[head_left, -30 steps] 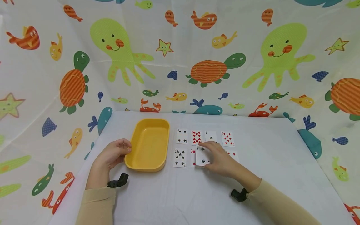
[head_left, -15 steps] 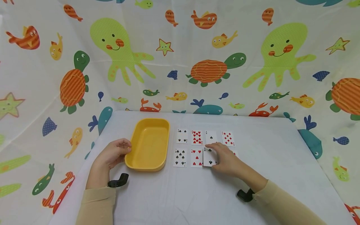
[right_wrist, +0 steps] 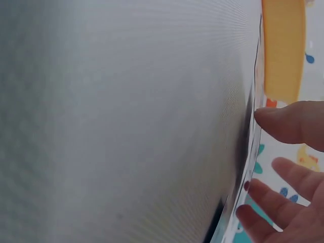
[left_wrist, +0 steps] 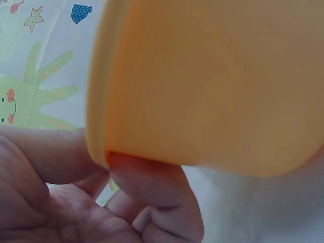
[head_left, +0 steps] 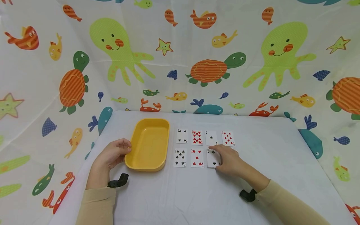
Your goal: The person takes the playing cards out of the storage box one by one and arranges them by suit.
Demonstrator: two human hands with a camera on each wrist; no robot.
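My left hand [head_left: 113, 153] pinches the rim of a yellow tray [head_left: 127, 161] at its left side. In the left wrist view, thumb and fingers lie on either side of the tray's rim [left_wrist: 98, 101]. My right hand [head_left: 229, 159] holds a clubs playing card [head_left: 212, 158] by its edges, low over the table in the near row; the hand covers its right side. To its left lie the five of hearts [head_left: 197, 158] and the seven of spades [head_left: 179, 157]. The right wrist view shows the thumb [right_wrist: 281, 119] at a thin card edge.
Behind them, a far row has the four of spades [head_left: 182, 136], a hearts card [head_left: 197, 138], the ace of clubs [head_left: 211, 137] and a diamonds card [head_left: 228, 138]. A white cloth covers the table [head_left: 267, 150]. A sea-animal curtain [head_left: 174, 47] stands behind.
My right hand has carried the clubs card rightward from over the five of hearts, which now shows whole. The hand now covers the place where another diamonds card showed. My left hand stays put.
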